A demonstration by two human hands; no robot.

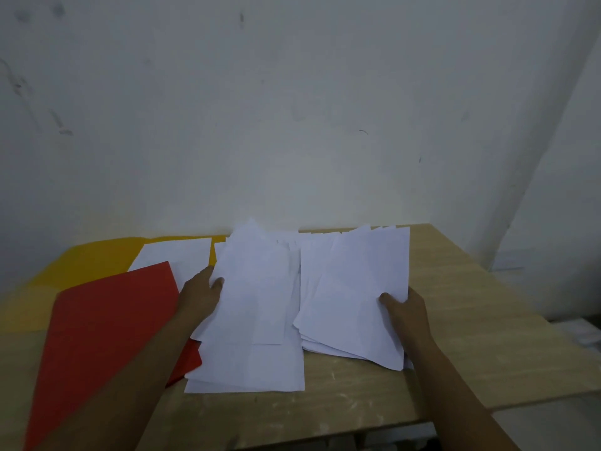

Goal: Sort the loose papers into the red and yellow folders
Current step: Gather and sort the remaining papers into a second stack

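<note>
Papers in two loose white stacks on a pale wooden table (455, 336), side by side, near edges overlapping. Left stack of papers (253, 320) spread from the yellow folder (91, 262) at the back down to the front, its lower left corner lying over the red folder (107, 323). Left hand (201, 294) at that stack's left edge, thumb on top of the sheets, fingers hidden beneath, gripping the edge. Right stack of papers (357, 297) fanned and tilted, right hand (406, 307) pinching its right edge, thumb on top, fingers behind. Hands well apart, one at each outer side. Red folder closed, flat, overlapping the yellow folder's front. Single white sheet (175, 255) on the yellow folder, partly under the red one. Grey scuffed wall (292, 109) behind.
</note>
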